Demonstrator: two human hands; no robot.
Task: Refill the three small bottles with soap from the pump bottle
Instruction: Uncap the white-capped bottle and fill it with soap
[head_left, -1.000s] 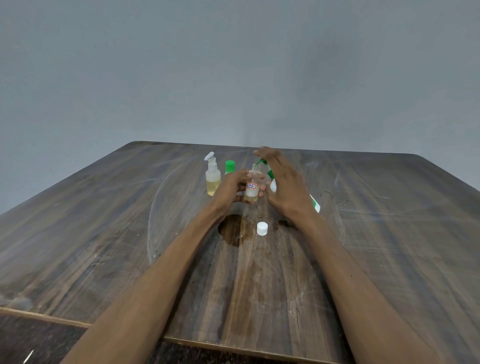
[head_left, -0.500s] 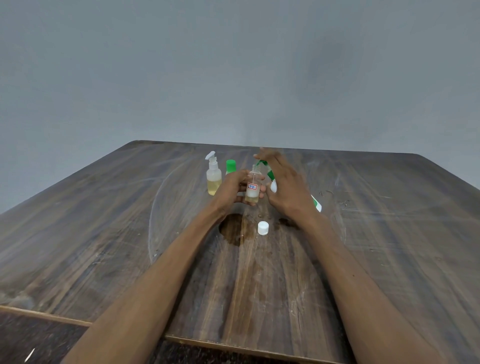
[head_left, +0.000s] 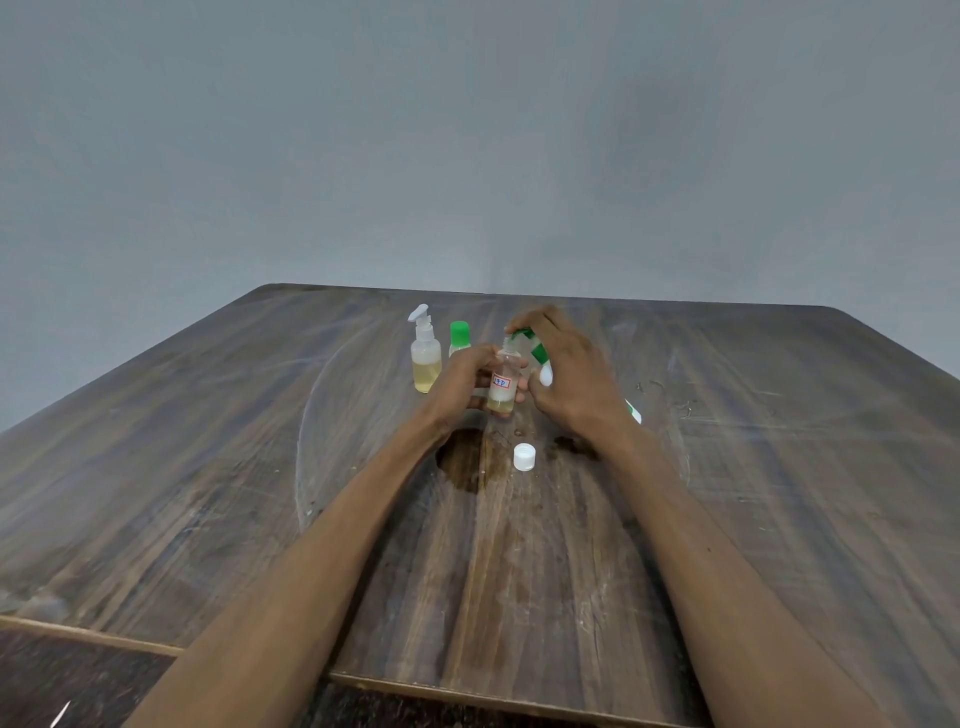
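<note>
Mid-refill, by looks of it. Left hand (head_left: 464, 382) gripped small labelled bottle (head_left: 503, 383) upright, near table (head_left: 208, 467) centre, partly full. Right hand (head_left: 566, 371) wrapped pump bottle (head_left: 539, 358), nozzle over open neck. White cap (head_left: 524, 457) off, lying nearby. Spray-top bottle (head_left: 426, 358) partly full, green-capped bottle (head_left: 459, 338) mostly hidden, fill unclear. Label handwriting looked like "17D", not sure.

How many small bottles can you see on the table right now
3. A white-pump spray bottle stands far left, a green-capped bottle beside it, and the left hand holds an uncapped labelled bottle. Others may be hidden behind the right hand.
</note>
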